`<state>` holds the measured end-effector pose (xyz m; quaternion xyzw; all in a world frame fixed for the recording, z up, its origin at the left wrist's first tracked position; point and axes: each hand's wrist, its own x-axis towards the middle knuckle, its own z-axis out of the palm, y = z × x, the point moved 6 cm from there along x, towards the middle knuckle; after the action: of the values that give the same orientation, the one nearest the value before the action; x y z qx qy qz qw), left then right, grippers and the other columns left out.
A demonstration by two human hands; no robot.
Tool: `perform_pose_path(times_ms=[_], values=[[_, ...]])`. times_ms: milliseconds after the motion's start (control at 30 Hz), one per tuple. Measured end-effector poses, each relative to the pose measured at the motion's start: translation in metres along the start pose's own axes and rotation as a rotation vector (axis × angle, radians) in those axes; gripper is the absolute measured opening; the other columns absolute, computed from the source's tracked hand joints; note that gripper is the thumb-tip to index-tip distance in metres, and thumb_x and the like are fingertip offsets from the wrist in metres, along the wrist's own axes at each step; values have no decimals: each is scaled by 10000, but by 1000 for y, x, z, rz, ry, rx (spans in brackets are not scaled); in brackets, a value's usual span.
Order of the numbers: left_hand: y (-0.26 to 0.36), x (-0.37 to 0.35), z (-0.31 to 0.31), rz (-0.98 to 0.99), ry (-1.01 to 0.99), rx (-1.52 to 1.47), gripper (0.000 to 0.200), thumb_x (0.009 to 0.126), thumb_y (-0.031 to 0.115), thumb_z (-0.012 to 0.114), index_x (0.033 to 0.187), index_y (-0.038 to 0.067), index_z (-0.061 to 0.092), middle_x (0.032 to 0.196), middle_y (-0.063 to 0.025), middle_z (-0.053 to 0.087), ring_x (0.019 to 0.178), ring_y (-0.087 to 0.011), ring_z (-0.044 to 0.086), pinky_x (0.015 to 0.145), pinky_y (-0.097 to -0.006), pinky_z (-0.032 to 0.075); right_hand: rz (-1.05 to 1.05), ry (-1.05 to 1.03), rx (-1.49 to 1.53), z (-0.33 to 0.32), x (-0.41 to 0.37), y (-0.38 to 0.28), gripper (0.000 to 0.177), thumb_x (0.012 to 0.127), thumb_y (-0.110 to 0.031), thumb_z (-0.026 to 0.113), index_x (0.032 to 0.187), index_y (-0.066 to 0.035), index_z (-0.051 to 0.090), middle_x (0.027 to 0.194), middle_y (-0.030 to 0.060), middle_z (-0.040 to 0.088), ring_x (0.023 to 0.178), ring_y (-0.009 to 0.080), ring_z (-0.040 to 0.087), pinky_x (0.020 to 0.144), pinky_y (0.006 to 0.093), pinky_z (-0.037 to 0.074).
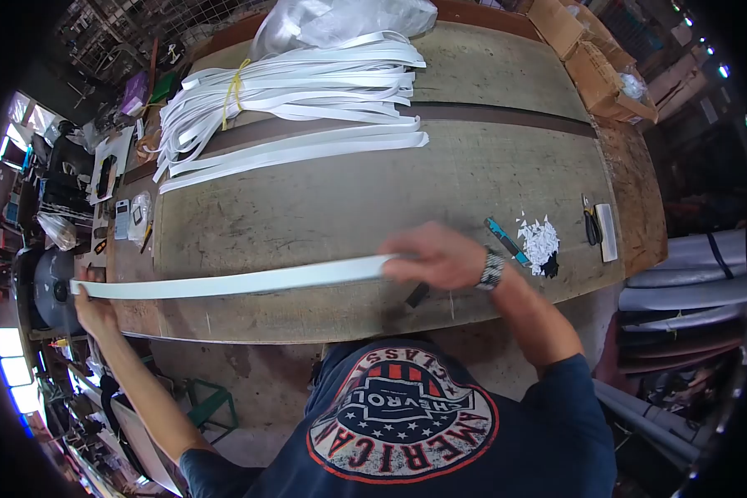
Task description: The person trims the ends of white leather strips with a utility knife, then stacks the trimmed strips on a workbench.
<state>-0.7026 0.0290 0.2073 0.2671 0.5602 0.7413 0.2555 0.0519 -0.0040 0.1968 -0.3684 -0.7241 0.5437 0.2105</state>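
Observation:
A long white strip (241,283) is stretched across the front of the worktable between my two hands. My left hand (96,309) pinches its left end, out past the table's left side. The strip's right end is held by my right hand (436,256), which is slightly blurred and wears a watch on its wrist. Beyond the strip, a large bundle of white strips (307,83) lies tied with a yellow band (234,93). A few loose white strips (299,150) lie just in front of that bundle.
Right of my right hand lie a teal cutter (506,241), small white scraps (539,241), scissors (591,224) and a pale block (607,232). Open cardboard boxes (607,81) stand back right; a plastic bag (336,23) lies at the back. A calculator (123,219) sits left.

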Motion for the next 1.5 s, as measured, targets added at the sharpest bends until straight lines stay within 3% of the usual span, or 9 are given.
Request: perform_pose_path(times_ms=[200, 333, 567, 667, 700, 933, 1200, 1433, 1500], values=[[-183, -23, 9, -369, -13, -97, 335, 1094, 144, 632, 1387, 11, 537, 1417, -175, 701, 1194, -250, 702, 1059, -430, 561, 401, 200, -210, -60, -20, 117, 238, 1003, -259, 754, 1059, -27, 754, 804, 107, 749, 726, 193, 689, 694, 375, 542], [-255, -10, 33, -318, -170, 34, 238, 1052, 121, 722, 1250, 54, 610, 1266, -141, 774, 1036, -162, 738, 895, -342, 589, 581, 290, -393, -79, -17, 196, 272, 960, -295, 797, 1035, -38, 754, 818, 141, 760, 756, 284, 724, 719, 419, 558], [-289, 4, 42, 25, -253, 772, 516, 965, 252, 844, 1375, 13, 640, 1291, -165, 743, 1071, -279, 713, 952, -419, 574, 681, 495, -706, -68, -14, 226, 360, 893, -359, 861, 1058, -65, 734, 986, 162, 771, 891, 375, 721, 829, 478, 556], [-244, -47, 70, 394, 58, 1388, 559, 949, 363, 842, 1340, -1, 678, 1385, -200, 675, 1254, -361, 614, 1093, -510, 473, 530, 639, -1068, -57, -13, 190, 364, 899, -312, 846, 1146, -78, 716, 1196, 142, 730, 1064, 367, 677, 977, 492, 497], [-247, -48, 65, 364, 79, 1311, 525, 954, 427, 817, 1287, 29, 736, 1473, -195, 607, 1367, -398, 503, 1172, -544, 380, 502, 658, -1076, -47, -16, 192, 363, 907, -297, 834, 1171, -82, 710, 1229, 136, 712, 1095, 366, 657, 1000, 500, 476], [-251, -55, 72, 511, -27, 1477, 443, 1006, 503, 708, 1223, 131, 812, 1322, -65, 750, 1249, -374, 609, 1057, -509, 486, 539, 613, -1030, 21, -30, 212, 525, 1086, -250, 590, 1573, -63, 534, 1641, 153, 512, 1533, 339, 464, 1261, 548, 324], [-263, -45, 69, 469, -19, 1555, 489, 1033, 569, 636, 1368, 231, 749, 1410, -94, 705, 1360, -391, 546, 1088, -592, 440, 530, 621, -933, 21, -45, 211, 619, 1106, -316, 544, 1656, -63, 414, 1739, 151, 375, 1617, 334, 334, 1300, 568, 261], [-247, -61, 86, 490, -12, 1572, 487, 1033, 471, 661, 1377, 130, 713, 1368, -135, 715, 1259, -403, 635, 1089, -553, 467, 450, 545, -945, 20, -57, 233, 635, 1120, -338, 497, 1679, -61, 378, 1780, 135, 302, 1652, 318, 261, 1317, 569, 212], [-248, -63, 85, 593, -27, 1455, 542, 1029, 413, 674, 1393, 11, 657, 1374, -242, 680, 1302, -438, 601, 1117, -548, 446, 469, 509, -974, 21, -57, 243, 651, 1120, -342, 493, 1689, -57, 353, 1791, 128, 279, 1659, 314, 238, 1323, 573, 186]])
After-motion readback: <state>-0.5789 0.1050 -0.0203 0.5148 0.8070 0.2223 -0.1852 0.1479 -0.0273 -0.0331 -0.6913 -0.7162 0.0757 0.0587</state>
